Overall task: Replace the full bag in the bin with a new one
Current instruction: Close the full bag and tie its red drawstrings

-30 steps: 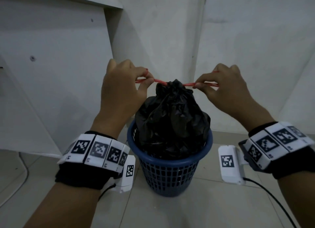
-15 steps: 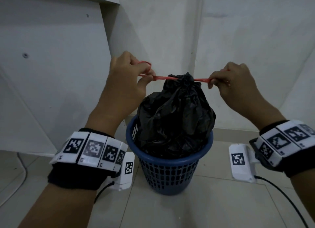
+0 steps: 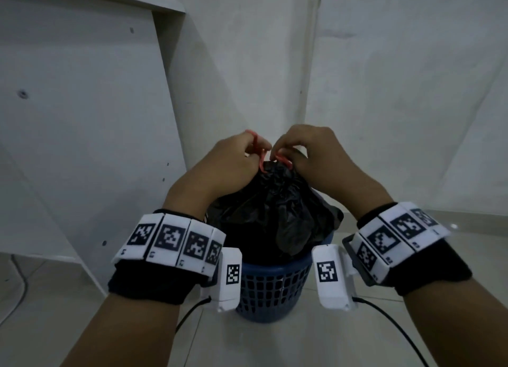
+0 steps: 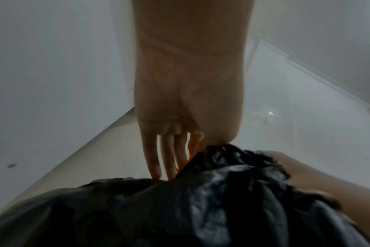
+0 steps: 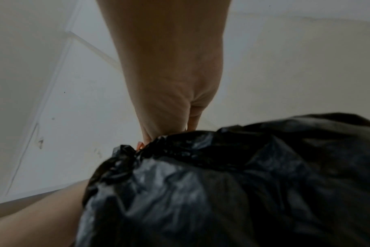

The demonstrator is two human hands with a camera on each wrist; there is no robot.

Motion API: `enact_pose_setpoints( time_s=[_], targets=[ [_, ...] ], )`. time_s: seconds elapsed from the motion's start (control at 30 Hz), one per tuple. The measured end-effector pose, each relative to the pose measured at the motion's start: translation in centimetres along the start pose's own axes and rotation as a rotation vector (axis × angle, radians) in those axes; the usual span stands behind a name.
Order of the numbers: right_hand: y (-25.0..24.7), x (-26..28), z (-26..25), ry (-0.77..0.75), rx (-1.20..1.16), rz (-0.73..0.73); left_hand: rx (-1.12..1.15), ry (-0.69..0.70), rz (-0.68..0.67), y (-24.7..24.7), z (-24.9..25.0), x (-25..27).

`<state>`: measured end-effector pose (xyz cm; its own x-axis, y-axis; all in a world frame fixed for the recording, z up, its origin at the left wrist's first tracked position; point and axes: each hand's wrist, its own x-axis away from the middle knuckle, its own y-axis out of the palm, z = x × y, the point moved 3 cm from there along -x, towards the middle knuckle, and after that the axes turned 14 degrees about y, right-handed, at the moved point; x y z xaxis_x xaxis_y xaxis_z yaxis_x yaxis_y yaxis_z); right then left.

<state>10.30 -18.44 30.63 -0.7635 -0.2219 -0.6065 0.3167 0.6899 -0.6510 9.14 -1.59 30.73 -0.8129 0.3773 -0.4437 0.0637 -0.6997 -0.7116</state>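
Black bag (image 3: pixel 275 210), full and gathered to a puckered neck at its top, seated in the blue lattice bin (image 3: pixel 270 284) on the tiled floor (image 3: pixel 302 344) in a corner of white walls. Left hand (image 3: pixel 233 160) and right hand (image 3: pixel 316 158), close together directly above the neck, each pinching a strand of the red drawstring (image 3: pixel 261 162) between thumb and curled fingers. Left wrist view: fingers (image 4: pixel 152 158) pointing down beside the neck, tips touching the plastic. Marker bands on both wrists
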Motion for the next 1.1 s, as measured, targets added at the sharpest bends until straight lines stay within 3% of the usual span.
enact_pose_setpoints(
  time_s=[0.1,0.17,0.27,0.37,0.47,0.67,0.77,0.87,0.93,1.0,1.1],
  targets=[
    [0.8,0.2,0.4,0.037,-0.036,-0.065,0.046,-0.020,-0.133,0.9,0.3,0.1],
    [1.3,0.3,0.7,0.052,0.004,-0.034,0.033,-0.015,-0.135,1.3,0.0,0.1],
    [1.6,0.3,1.0,0.049,0.038,0.017,0.060,-0.044,0.015,1.3,-0.9,0.1],
    [1.9,0.4,0.6,-0.004,0.023,-0.017,-0.057,-0.074,0.149,0.9,-1.6,0.3],
    [2.2,0.7,0.7,0.041,-0.045,-0.072,-0.092,-0.104,0.281,0.5,-1.9,0.6],
    [2.4,0.9,1.0,0.181,-0.157,-0.063,0.202,-0.055,0.355,-0.4,-1.4,1.0],
    [2.6,0.7,0.9,0.185,-0.147,-0.071,-0.034,-0.007,0.400,-2.4,-1.1,2.2],
    [3.0,0.6,0.8,0.199,-0.179,-0.054,-0.270,-0.105,0.306,-3.6,-0.9,3.8],
    [3.2,0.4,0.6,0.223,-0.230,-0.031,-0.152,-0.201,0.158,-3.0,-0.9,4.5],
    [3.2,0.3,0.3,0.263,-0.300,-0.034,0.081,-0.228,0.109,-1.8,-0.3,5.0],
    [3.1,0.4,0.3,0.331,-0.368,-0.049,0.263,-0.095,0.065,-0.7,0.6,5.0]
  ],
)
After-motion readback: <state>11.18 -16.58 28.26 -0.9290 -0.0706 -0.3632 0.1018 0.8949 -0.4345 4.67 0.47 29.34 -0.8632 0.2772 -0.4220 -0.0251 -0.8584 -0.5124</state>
